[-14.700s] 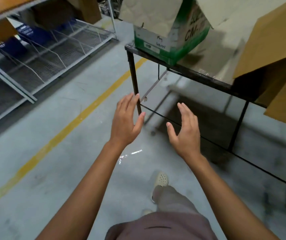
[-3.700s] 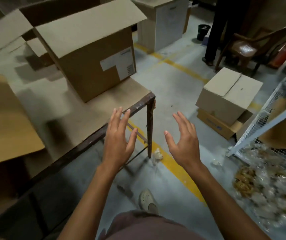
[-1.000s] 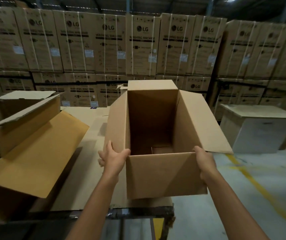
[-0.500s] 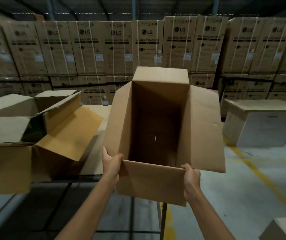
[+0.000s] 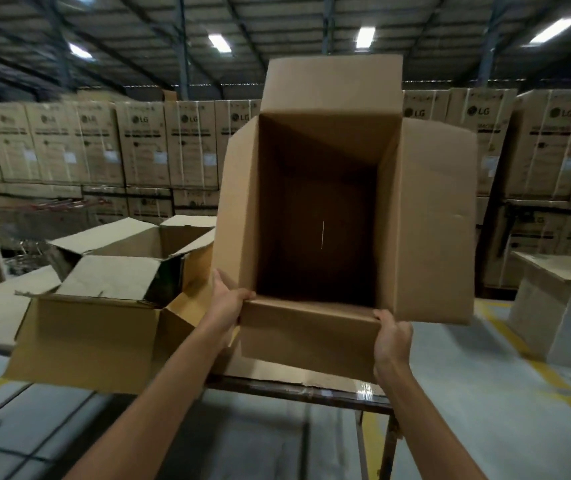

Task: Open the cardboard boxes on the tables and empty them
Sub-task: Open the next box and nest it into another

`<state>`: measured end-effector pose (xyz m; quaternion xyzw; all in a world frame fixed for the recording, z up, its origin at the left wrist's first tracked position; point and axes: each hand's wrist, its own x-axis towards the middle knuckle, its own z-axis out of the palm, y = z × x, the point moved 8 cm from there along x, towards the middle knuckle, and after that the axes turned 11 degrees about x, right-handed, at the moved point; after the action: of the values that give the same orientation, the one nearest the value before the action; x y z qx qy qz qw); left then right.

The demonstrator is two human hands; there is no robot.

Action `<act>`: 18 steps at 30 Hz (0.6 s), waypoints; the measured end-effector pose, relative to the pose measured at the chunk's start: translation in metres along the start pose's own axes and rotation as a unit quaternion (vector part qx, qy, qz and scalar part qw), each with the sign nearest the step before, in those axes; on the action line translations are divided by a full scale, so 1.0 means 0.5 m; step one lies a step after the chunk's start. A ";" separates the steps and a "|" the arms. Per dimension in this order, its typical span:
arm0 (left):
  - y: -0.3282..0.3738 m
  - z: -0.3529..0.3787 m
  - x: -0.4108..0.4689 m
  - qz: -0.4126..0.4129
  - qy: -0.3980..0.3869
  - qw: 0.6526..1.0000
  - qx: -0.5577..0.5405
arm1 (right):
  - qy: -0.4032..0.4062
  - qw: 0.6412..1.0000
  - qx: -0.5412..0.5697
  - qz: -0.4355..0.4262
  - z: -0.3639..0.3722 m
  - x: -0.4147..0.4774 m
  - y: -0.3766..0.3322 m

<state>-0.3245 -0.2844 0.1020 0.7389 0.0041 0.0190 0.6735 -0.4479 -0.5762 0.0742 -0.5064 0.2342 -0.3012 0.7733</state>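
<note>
**Clearly tipped: an open carton held at its near rim**

Centrally, we see a tall cardboard box (image 5: 426,237) raised and tilted so that its open mouth faces the camera. All four flaps are folded outward: one stands up at the top, one spreads to the right, one to the left, and one hangs down at the near edge. Its dark interior shows nothing but a thin pale line of light at the bottom seam.

We note that the left hand (image 5: 228,303) is clamped on the lower left corner of the opening, thumb over the rim and fingers behind the side panel. The right hand (image 5: 392,337) is closed around the lower right corner, where the near flap meets the right flap. The box hangs above the front edge of a metal-framed table (image 5: 298,393); whether its base rests on the tabletop we cannot tell.

Left of it, on the same table, sits a second opened carton (image 5: 90,334) with its flaps splayed. Behind, a wall of stacked printed cartons (image 5: 145,147) fills the background.
</note>
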 end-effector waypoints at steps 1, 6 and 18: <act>0.018 -0.028 0.015 0.006 0.003 1.000 -0.013 | -0.010 1.000 0.006 -0.004 0.035 -0.005 -0.007; 0.107 -0.183 0.101 0.058 0.026 0.997 -0.040 | -0.049 0.997 0.047 -0.032 0.225 -0.034 -0.036; 0.176 -0.568 0.304 0.108 0.065 0.992 -0.023 | -0.122 0.990 0.065 -0.029 0.640 -0.140 0.068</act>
<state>-0.1838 -0.0049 0.2192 0.7166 -0.0322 0.1402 0.6825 -0.2759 -0.3111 0.1675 -0.4946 0.1031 -0.2745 0.8182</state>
